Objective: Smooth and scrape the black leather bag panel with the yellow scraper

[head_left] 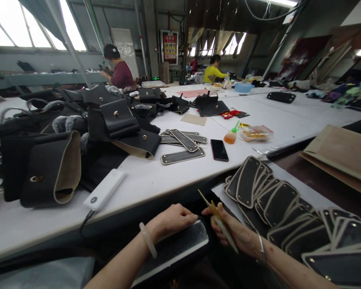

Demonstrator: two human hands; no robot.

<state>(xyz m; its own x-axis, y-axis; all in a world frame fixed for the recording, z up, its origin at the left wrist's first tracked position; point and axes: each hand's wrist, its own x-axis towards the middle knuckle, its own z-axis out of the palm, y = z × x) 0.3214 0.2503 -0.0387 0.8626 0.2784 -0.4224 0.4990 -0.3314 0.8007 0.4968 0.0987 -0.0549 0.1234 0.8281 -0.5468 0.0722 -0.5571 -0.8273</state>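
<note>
I am partway through brushing a flat black panel (174,247) that lies across my lap, just below the edge of the worktop (156,180) — that is my reading of the step in hand. My left hand (171,220) lies on the far end of the panel, fingers curled down and pressing on it to keep it steady. My right hand (233,228) is closed around a thin brush (218,220) with a yellow band, held like a pen, its tip raised just above the panel's end and close to my left fingertips.

The next move, as I judge it, calls for a steady stroke along the pale edge of the panel, with the left hand holding it flat so it does not slide off my lap.

To my right a fan of finished-looking black panels with pale borders (267,192) overlaps on a grey sheet. On the worktop ahead lie a few long strips (183,146), a phone (219,150), a small orange bottle with a green cap (231,136) and a white power bank (104,189) — beside them, black bags (48,168) stand in a heap.
</note>
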